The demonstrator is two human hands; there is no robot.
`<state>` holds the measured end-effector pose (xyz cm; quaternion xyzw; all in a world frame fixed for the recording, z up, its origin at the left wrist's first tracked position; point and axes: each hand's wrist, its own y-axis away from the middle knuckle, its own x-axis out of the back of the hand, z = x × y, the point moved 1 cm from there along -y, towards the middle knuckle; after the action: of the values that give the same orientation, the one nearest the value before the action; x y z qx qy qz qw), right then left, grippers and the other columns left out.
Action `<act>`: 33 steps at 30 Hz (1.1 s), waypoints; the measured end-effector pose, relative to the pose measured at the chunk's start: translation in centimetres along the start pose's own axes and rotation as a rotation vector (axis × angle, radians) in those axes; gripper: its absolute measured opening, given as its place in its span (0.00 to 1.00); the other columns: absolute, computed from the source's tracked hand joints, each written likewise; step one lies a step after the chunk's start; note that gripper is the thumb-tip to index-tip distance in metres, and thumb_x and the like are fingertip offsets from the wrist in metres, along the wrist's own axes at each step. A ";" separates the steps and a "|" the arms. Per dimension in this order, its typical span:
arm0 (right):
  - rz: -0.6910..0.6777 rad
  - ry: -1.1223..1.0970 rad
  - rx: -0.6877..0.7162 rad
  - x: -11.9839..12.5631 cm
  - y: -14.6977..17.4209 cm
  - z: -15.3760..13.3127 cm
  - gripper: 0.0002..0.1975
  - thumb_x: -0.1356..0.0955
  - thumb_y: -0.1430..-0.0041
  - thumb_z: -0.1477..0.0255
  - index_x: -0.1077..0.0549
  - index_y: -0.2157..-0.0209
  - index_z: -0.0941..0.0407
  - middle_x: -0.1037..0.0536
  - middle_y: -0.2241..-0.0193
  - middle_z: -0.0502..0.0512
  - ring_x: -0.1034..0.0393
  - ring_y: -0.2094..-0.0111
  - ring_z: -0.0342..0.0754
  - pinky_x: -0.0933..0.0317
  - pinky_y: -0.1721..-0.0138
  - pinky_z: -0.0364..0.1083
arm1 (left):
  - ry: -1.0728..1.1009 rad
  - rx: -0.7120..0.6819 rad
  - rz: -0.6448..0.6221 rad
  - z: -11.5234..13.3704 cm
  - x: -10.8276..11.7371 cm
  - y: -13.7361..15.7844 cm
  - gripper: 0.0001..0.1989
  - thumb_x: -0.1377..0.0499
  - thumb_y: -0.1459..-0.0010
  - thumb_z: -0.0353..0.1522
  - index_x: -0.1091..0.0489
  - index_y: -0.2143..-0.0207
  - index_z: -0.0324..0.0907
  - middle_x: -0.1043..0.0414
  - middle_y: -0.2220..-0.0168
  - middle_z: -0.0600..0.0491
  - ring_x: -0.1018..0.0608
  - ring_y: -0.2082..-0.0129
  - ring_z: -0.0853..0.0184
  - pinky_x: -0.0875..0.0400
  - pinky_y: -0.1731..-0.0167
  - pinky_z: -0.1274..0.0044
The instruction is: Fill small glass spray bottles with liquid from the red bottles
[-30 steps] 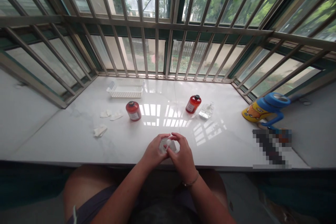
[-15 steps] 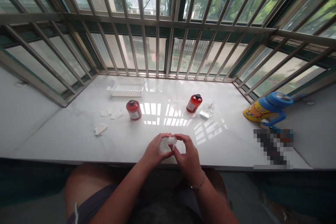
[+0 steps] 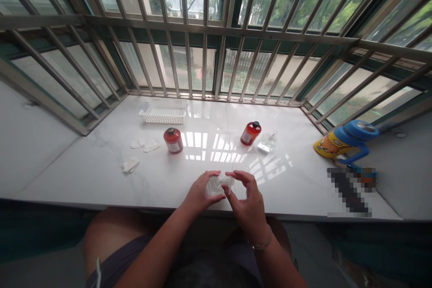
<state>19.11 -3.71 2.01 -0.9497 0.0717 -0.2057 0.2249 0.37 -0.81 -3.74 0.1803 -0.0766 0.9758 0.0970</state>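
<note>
Clasping a half-hidden bottle, left grip; pinching a blurred top, right grip.

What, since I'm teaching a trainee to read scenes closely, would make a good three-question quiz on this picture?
1. What does the person's left hand hold?
2. True or false: the flask is to the right of both red bottles in the picture.
3. Fill in the blank: behind the left red bottle is a white ____.

Key:
1. A clear container.
2. True.
3. Basket.
</note>
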 end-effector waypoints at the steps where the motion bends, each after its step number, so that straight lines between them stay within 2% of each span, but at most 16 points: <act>1: 0.003 -0.009 -0.008 0.0 0.0 0.0 0.21 0.26 0.33 0.66 0.31 0.42 0.48 0.18 0.49 0.58 0.21 0.46 0.58 0.27 0.41 0.61 | -0.001 0.001 -0.001 0.0 0.0 0.0 0.31 0.25 0.48 0.36 0.30 0.43 0.52 0.23 0.39 0.49 0.21 0.39 0.52 0.28 0.36 0.59; 11: -0.011 -0.050 -0.077 0.0 0.3 -0.2 0.25 0.25 0.34 0.65 0.33 0.40 0.49 0.17 0.49 0.59 0.21 0.45 0.58 0.30 0.38 0.65 | -0.015 0.015 0.013 0.2 -0.2 0.1 0.31 0.25 0.48 0.35 0.30 0.43 0.51 0.24 0.38 0.50 0.20 0.40 0.54 0.26 0.38 0.61; 15: 0.039 -0.134 -0.083 0.0 0.6 -0.1 0.25 0.25 0.34 0.65 0.33 0.40 0.49 0.18 0.49 0.61 0.20 0.49 0.56 0.26 0.43 0.62 | -0.038 0.004 0.023 -0.3 -0.4 -0.2 0.36 0.24 0.47 0.34 0.32 0.39 0.52 0.26 0.35 0.49 0.22 0.37 0.53 0.29 0.35 0.58; 17: 0.066 -0.175 -0.074 -0.1 0.9 -0.1 0.25 0.25 0.33 0.66 0.34 0.40 0.49 0.18 0.49 0.61 0.20 0.51 0.55 0.23 0.46 0.59 | -0.060 -0.047 0.029 -0.4 -0.3 -0.4 0.42 0.22 0.49 0.36 0.35 0.35 0.52 0.30 0.32 0.45 0.25 0.34 0.50 0.32 0.32 0.55; 20: 0.115 -0.168 -0.054 -0.1 1.2 0.0 0.25 0.26 0.33 0.68 0.34 0.39 0.50 0.20 0.49 0.62 0.20 0.49 0.55 0.23 0.48 0.57 | -0.116 -0.183 0.092 0.0 0.6 -0.2 0.54 0.17 0.60 0.45 0.35 0.33 0.48 0.38 0.27 0.38 0.33 0.28 0.41 0.38 0.30 0.49; 22: 0.146 -0.150 -0.019 0.0 1.3 0.0 0.24 0.26 0.33 0.70 0.33 0.39 0.51 0.21 0.48 0.62 0.21 0.47 0.55 0.23 0.47 0.57 | -0.127 -0.229 0.209 0.9 1.5 0.5 0.51 0.18 0.61 0.49 0.31 0.37 0.47 0.35 0.29 0.36 0.33 0.29 0.39 0.36 0.32 0.50; 24: 0.162 -0.128 0.066 0.0 1.4 -0.2 0.24 0.26 0.34 0.73 0.32 0.39 0.51 0.23 0.48 0.61 0.22 0.47 0.55 0.22 0.48 0.57 | -0.088 -0.147 0.334 2.3 2.3 1.7 0.35 0.24 0.49 0.50 0.25 0.43 0.46 0.24 0.39 0.39 0.24 0.38 0.45 0.27 0.40 0.56; 25: 0.161 -0.109 0.130 -0.1 1.5 -0.4 0.25 0.26 0.34 0.76 0.32 0.39 0.51 0.23 0.48 0.61 0.23 0.46 0.55 0.22 0.47 0.58 | -0.042 -0.052 0.362 3.0 2.5 2.4 0.25 0.28 0.42 0.49 0.23 0.48 0.46 0.20 0.47 0.42 0.20 0.47 0.50 0.24 0.47 0.61; 26: 0.151 -0.083 0.206 -0.2 1.5 -0.7 0.27 0.26 0.35 0.78 0.32 0.39 0.50 0.23 0.48 0.60 0.23 0.46 0.55 0.22 0.47 0.58 | 0.032 0.060 0.334 3.7 2.6 3.0 0.19 0.32 0.37 0.49 0.21 0.54 0.45 0.18 0.55 0.45 0.19 0.55 0.54 0.24 0.53 0.65; 28: 0.103 -0.032 0.371 -0.7 1.6 -1.3 0.30 0.26 0.37 0.82 0.33 0.37 0.50 0.23 0.48 0.60 0.23 0.46 0.54 0.22 0.47 0.58 | 0.283 0.257 0.205 5.1 2.4 4.2 0.19 0.34 0.35 0.50 0.20 0.60 0.43 0.19 0.65 0.49 0.22 0.67 0.62 0.27 0.62 0.71; 29: 0.064 -0.018 0.444 -1.0 1.6 -1.6 0.32 0.26 0.37 0.84 0.33 0.36 0.50 0.22 0.47 0.60 0.23 0.46 0.54 0.21 0.47 0.57 | 0.440 0.322 0.143 5.7 2.1 4.7 0.20 0.34 0.36 0.51 0.19 0.61 0.43 0.20 0.67 0.50 0.24 0.69 0.64 0.28 0.64 0.73; 31: -0.021 -0.019 0.549 -1.7 1.6 -2.2 0.33 0.28 0.36 0.85 0.33 0.34 0.51 0.22 0.46 0.61 0.23 0.44 0.54 0.20 0.47 0.56 | 0.742 0.394 0.095 6.7 1.6 5.5 0.21 0.31 0.38 0.50 0.18 0.60 0.41 0.21 0.67 0.51 0.24 0.68 0.66 0.28 0.63 0.75; 33: -0.084 -0.040 0.606 -2.4 1.5 -2.7 0.33 0.30 0.34 0.86 0.35 0.32 0.51 0.22 0.44 0.63 0.24 0.42 0.55 0.21 0.44 0.57 | 0.950 0.435 0.116 7.4 1.2 5.9 0.19 0.29 0.39 0.47 0.18 0.59 0.41 0.20 0.66 0.50 0.23 0.65 0.66 0.27 0.60 0.75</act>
<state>15.74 -5.60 2.63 -0.8453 -0.0365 -0.2082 0.4907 0.46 -7.74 2.85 -0.2704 0.1700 0.9472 0.0271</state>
